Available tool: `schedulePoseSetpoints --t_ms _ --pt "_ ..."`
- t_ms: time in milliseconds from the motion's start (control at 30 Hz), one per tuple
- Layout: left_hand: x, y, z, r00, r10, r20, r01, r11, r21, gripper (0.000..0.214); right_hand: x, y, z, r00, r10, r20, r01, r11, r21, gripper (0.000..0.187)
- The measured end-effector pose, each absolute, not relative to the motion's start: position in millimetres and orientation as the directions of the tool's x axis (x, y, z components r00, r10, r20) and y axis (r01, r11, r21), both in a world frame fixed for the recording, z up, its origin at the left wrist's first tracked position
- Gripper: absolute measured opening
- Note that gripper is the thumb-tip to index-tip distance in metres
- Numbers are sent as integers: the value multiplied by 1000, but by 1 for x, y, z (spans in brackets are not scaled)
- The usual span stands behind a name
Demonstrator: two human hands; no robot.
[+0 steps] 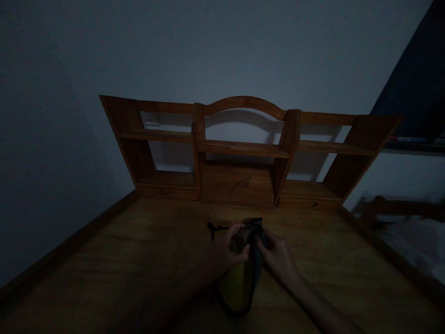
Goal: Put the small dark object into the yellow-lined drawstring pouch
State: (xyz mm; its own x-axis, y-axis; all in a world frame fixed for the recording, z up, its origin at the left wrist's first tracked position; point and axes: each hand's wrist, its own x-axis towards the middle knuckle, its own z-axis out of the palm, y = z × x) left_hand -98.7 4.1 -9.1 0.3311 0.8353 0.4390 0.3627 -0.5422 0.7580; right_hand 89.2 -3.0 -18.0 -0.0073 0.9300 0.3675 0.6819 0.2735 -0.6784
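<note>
In the middle of the wooden desk lies a soft pouch with a yellow-green panel, dark edging and a greyish side. My left hand curls its thumb and fingers around a small shiny, brownish object at the pouch's upper end. Dim light hides what kind of object it is. My right hand pinches the greyish edge of the pouch's upper end, close beside the left fingers. A dark cord sticks out to the left of the pouch. The left forearm is lost in shadow.
A wooden shelf unit with several compartments stands along the back of the desk against a pale wall. Raised wooden edges run down both sides. At right are a dark curtain or window and whitish fabric.
</note>
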Motion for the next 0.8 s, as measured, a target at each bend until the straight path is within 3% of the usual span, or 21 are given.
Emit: schedulePoseSetpoints --t_ms 367,567,700,800 --pt "-101 5 -13 385 808 446 396 -582 711 39 89 -7 -16 -167 912 376 662 386 -643 27" --pt "-98 3 -10 334 869 365 332 -471 817 49 91 -2 -16 -52 942 330 588 296 -753 28" --pt "-95 1 -8 367 846 387 282 -497 820 64 94 4 -19 29 960 279 493 229 -840 27" --pt "-93 1 -8 368 857 360 303 -477 825 63 96 6 -22 46 961 274 463 223 -858 26"
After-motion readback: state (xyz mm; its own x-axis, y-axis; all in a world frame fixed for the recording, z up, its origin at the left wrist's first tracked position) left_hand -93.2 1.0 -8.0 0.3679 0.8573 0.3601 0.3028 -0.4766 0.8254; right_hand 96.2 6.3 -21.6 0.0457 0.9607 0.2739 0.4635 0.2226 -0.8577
